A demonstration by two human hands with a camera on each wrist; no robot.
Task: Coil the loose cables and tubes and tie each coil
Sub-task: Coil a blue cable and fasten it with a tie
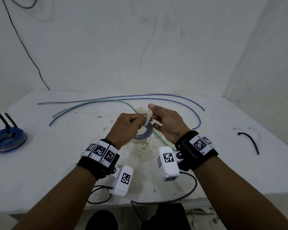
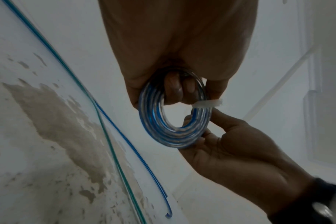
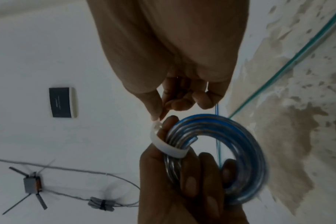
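Left hand: I see my left hand (image 1: pixel 125 125) raised over the middle of the tabletop (image 1: pixel 56 163); its fingers are curled through and around the coil (image 2: pixel 173 119) and grip it.
Right hand: my right hand (image 1: pixel 166 123) is just beside the left one; thumb and forefinger pinch the end of the white tie (image 3: pixel 167 145), and its other fingers touch the lower rim of the coil.
Coil: a small ring of blue and clear tube, held in the air between both hands, standing on edge.
White tie: it is wrapped across the strands of the coil on one side; if it is already locked, I cannot tell.
Loose tubes: a blue tube (image 1: pixel 181 100) and a green tube (image 1: pixel 90 103) lie in long curves on the tabletop behind the hands.
Finished coil: a larger blue coil (image 1: pixel 7 141) lies flat at the left edge, with black ties standing up from it.
Black tie: one black tie (image 1: pixel 249 141) lies alone at the right.
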